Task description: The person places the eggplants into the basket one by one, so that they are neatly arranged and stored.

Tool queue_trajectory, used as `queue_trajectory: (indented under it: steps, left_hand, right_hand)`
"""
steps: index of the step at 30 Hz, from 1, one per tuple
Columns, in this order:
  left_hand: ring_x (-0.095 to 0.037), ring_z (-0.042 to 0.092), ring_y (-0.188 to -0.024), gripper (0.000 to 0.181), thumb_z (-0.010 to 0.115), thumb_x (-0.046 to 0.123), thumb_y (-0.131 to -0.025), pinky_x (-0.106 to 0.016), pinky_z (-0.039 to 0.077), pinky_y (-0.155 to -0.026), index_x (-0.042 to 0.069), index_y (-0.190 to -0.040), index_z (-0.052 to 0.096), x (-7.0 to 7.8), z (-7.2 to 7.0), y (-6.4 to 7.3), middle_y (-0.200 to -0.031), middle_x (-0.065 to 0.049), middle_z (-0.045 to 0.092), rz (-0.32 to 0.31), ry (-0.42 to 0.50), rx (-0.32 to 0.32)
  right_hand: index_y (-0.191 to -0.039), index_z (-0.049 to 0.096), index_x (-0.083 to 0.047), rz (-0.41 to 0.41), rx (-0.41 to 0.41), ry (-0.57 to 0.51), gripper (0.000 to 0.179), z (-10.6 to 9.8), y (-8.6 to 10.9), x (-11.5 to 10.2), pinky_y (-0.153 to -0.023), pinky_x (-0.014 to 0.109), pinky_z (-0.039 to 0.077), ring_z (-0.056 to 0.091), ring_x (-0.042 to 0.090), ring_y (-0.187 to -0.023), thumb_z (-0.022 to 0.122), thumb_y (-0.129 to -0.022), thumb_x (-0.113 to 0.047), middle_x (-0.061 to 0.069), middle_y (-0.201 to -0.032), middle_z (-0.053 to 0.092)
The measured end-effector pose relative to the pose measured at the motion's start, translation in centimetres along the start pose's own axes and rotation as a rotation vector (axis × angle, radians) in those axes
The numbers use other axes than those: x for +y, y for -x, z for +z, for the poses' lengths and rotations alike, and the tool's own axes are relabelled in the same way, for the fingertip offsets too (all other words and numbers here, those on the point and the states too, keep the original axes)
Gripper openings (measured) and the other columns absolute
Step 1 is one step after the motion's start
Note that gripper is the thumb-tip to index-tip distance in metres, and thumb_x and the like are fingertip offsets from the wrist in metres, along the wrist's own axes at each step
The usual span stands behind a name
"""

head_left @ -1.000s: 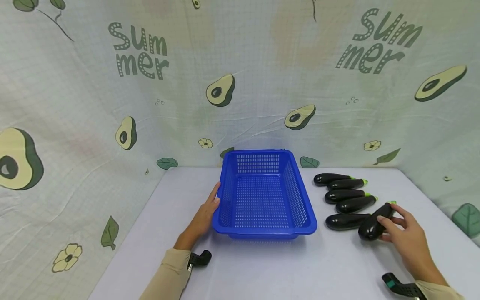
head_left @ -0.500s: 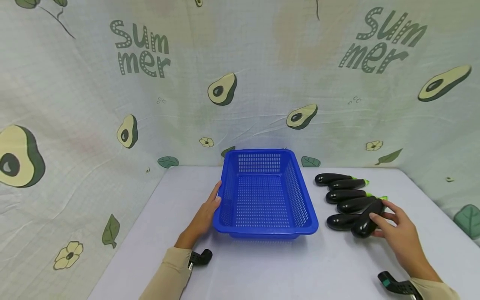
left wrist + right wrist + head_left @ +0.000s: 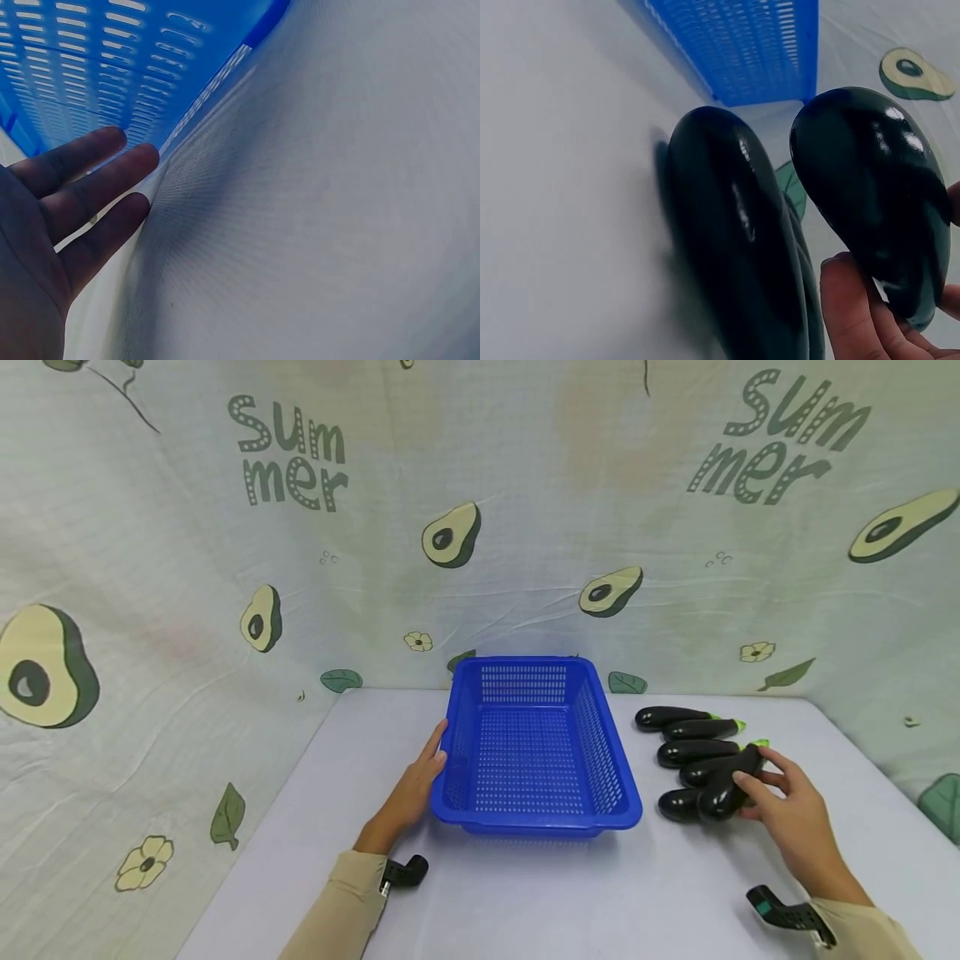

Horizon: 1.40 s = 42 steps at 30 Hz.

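Note:
My right hand [image 3: 798, 822] grips a glossy black eggplant [image 3: 723, 795] with a green stem end, fingers on one side and thumb on the other. In the right wrist view this eggplant [image 3: 874, 169] is tilted beside another lying eggplant [image 3: 724, 195]. Seen from the head, it overlaps the nearest eggplant [image 3: 677, 806] of the group on the table. A blue perforated plastic basket [image 3: 536, 823] stands in the middle with nothing inside. Along its left side rests my left hand [image 3: 408, 789], fingers extended against the wall; the left wrist view shows loosely straight fingers [image 3: 105, 180] by the basket.
Several more eggplants [image 3: 697, 752] lie in a loose stack right of the basket, stems pointing right. The table has a white top [image 3: 570, 902]. Behind and at the sides hangs a pale cloth [image 3: 525, 468] printed with avocados.
The right hand has carried its eggplant a little left and away from me, over the lying eggplants. My left hand stays at the basket. The head view has shifted slightly.

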State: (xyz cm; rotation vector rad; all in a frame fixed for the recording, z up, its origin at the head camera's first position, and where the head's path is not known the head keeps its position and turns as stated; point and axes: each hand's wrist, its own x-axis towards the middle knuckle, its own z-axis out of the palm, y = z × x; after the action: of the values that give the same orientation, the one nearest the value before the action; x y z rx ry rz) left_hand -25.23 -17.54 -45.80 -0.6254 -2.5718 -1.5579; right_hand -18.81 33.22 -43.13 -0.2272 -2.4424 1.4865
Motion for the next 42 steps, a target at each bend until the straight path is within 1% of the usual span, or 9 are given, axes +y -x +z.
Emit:
queue_trajectory:
  steps: [3, 5, 12, 19, 31, 34, 36, 39, 42]
  left_hand:
    - [-0.031, 0.024, -0.148, 0.057, 0.027, 0.040, -0.109, -0.061, 0.021, -0.116, 0.029, -0.163, 0.013, 0.0, 0.0, 0.0, -0.164, 0.000, 0.021, 0.002, -0.007, 0.004]
    - [-0.030, 0.025, -0.148, 0.057, 0.027, 0.043, -0.108, -0.061, 0.022, -0.115, 0.033, -0.162, 0.013, -0.5, 0.2, -0.1, -0.164, 0.001, 0.022, 0.003, -0.017, 0.009]
    - [-0.030, 0.025, -0.148, 0.057, 0.027, 0.043, -0.108, -0.059, 0.022, -0.116, 0.031, -0.163, 0.013, -0.4, 0.1, -0.1, -0.164, 0.000, 0.021, 0.007, -0.032, 0.014]
    - [-0.030, 0.024, -0.148, 0.057, 0.027, 0.042, -0.109, -0.060, 0.022, -0.116, 0.030, -0.163, 0.013, -0.5, 0.1, -0.1, -0.164, 0.000, 0.021, 0.006, -0.023, 0.012]
    - [-0.031, 0.025, -0.148, 0.058, 0.028, 0.044, -0.108, -0.060, 0.022, -0.115, 0.031, -0.163, 0.014, -0.5, 0.1, -0.1, -0.164, 0.001, 0.022, 0.002, -0.022, 0.015]
    - [-0.031, 0.025, -0.148, 0.058, 0.028, 0.044, -0.108, -0.060, 0.022, -0.115, 0.031, -0.163, 0.014, -0.6, 0.1, -0.1, -0.164, 0.001, 0.022, 0.000, -0.025, 0.019]
    - [-0.031, 0.026, -0.147, 0.058, 0.028, 0.045, -0.108, -0.061, 0.022, -0.115, 0.032, -0.162, 0.015, -0.6, 0.1, -0.1, -0.164, 0.001, 0.023, -0.001, -0.026, 0.023]
    - [-0.031, 0.024, -0.148, 0.058, 0.028, 0.044, -0.108, -0.061, 0.022, -0.115, 0.031, -0.162, 0.014, -0.6, 0.1, -0.1, -0.164, 0.001, 0.022, 0.000, -0.017, 0.020]
    - [-0.029, 0.023, -0.149, 0.058, 0.028, 0.044, -0.108, -0.060, 0.021, -0.116, 0.031, -0.163, 0.014, -0.5, 0.2, -0.2, -0.164, 0.001, 0.021, 0.001, -0.011, 0.015]
  right_hand:
    - [-0.159, 0.017, -0.002, -0.014, -0.004, -0.019, 0.077, 0.2, -0.3, -0.2, -0.061, 0.024, 0.057, 0.067, 0.006, -0.068, 0.059, -0.102, -0.030, 0.039, -0.137, 0.041]
    - [-0.159, 0.017, -0.001, -0.024, -0.005, -0.033, 0.076, 0.4, -0.5, -0.4, -0.062, 0.024, 0.057, 0.066, 0.006, -0.069, 0.059, -0.102, -0.030, 0.039, -0.137, 0.041]
    - [-0.160, 0.018, -0.003, -0.033, -0.018, -0.087, 0.075, 1.3, -1.2, -1.5, -0.065, 0.022, 0.057, 0.064, 0.001, -0.076, 0.057, -0.103, -0.031, 0.037, -0.138, 0.041]
    - [-0.159, 0.020, -0.001, -0.011, -0.039, -0.197, 0.073, 2.6, -1.9, -2.8, -0.065, 0.025, 0.058, 0.063, 0.003, -0.076, 0.059, -0.102, -0.025, 0.036, -0.138, 0.042]
    - [-0.160, 0.020, -0.004, 0.025, -0.039, -0.182, 0.073, 3.2, -2.4, -2.9, -0.067, 0.024, 0.058, 0.062, 0.003, -0.079, 0.057, -0.103, -0.029, 0.034, -0.141, 0.042]
    - [-0.160, 0.021, -0.005, 0.038, -0.035, -0.197, 0.074, 3.3, -2.6, -3.0, -0.067, 0.024, 0.058, 0.063, 0.004, -0.078, 0.059, -0.102, -0.030, 0.028, -0.135, 0.047]
    - [-0.160, 0.022, -0.005, 0.034, -0.033, -0.218, 0.074, 3.3, -2.7, -3.1, -0.067, 0.024, 0.058, 0.064, 0.004, -0.077, 0.061, -0.101, -0.029, 0.017, -0.125, 0.054]
    - [-0.159, 0.023, -0.004, 0.032, -0.031, -0.314, 0.075, 3.3, -2.8, -3.4, -0.066, 0.025, 0.059, 0.066, 0.006, -0.076, 0.064, -0.100, -0.025, 0.003, -0.112, 0.057]
    - [-0.160, 0.023, -0.006, 0.022, -0.025, -0.319, 0.074, 3.6, -3.0, -3.9, -0.067, 0.024, 0.058, 0.065, 0.007, -0.077, 0.063, -0.101, -0.026, 0.008, -0.117, 0.057]
